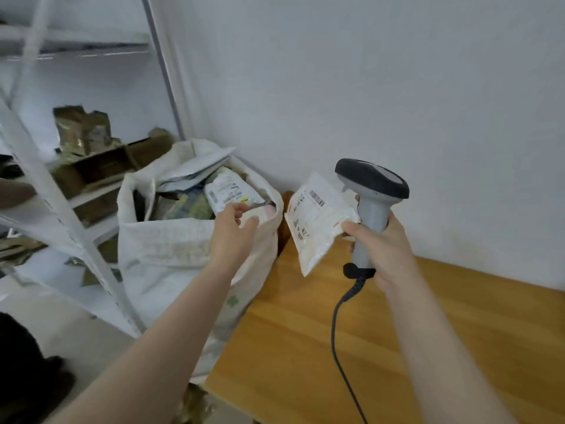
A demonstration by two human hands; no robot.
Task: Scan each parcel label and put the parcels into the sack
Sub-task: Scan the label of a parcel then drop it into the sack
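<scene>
Woven white sack (171,249) looks nearly full, left hand (232,231) pinching its rim; beside it, right hand (388,246) clasps grey pistol-grip scanner (371,179) plus one white labelled parcel (312,221).

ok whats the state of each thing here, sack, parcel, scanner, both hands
sack: upright beside the table, mouth open, piled with parcels
labelled parcel: held off the table, label facing up, pinched against the scanner grip
scanner: upright in the right hand, cord hanging
right hand: grips scanner and labelled parcel together
left hand: at the sack rim, fingers curled on a pale edge, rim or parcel unclear
</scene>
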